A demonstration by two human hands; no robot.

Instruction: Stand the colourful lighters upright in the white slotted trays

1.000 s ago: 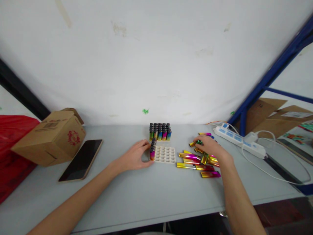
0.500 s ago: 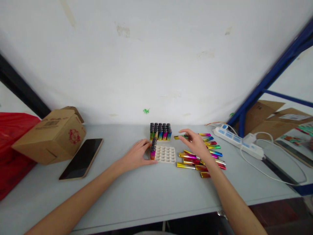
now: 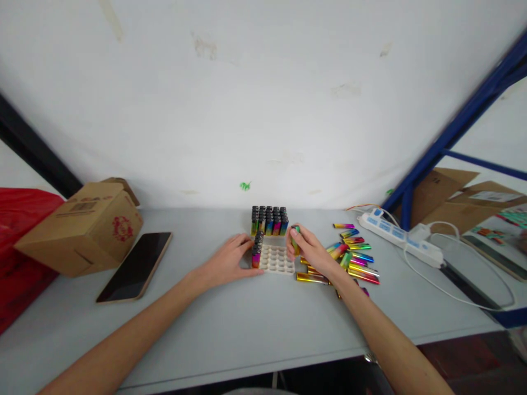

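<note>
A white tray with round holes [image 3: 278,260] lies on the grey table. One column of upright lighters [image 3: 256,257] fills its left side. My left hand [image 3: 234,258] rests against that side, thumb and fingers spread around the tray's edge and the column. Over the tray's right edge, my right hand [image 3: 305,246] grips a green and gold lighter [image 3: 295,240], tilted nearly upright. Behind the tray stands a full block of black-topped lighters [image 3: 269,221]. Shiny multicoloured lighters [image 3: 360,257] lie loose in a pile to the right, partly under my right forearm.
At the left are a cardboard box [image 3: 88,227], a dark phone [image 3: 136,267] and a red bag [image 3: 27,247]. A white power strip [image 3: 399,237] with cables lies at the right, beside a blue metal frame [image 3: 407,208]. The wall [image 3: 263,109] rises behind the table.
My right hand has moved left and towards me, from beside the back block to the tray's right edge. The lighter in it has turned from lying flat to nearly upright. My left hand stays put.
</note>
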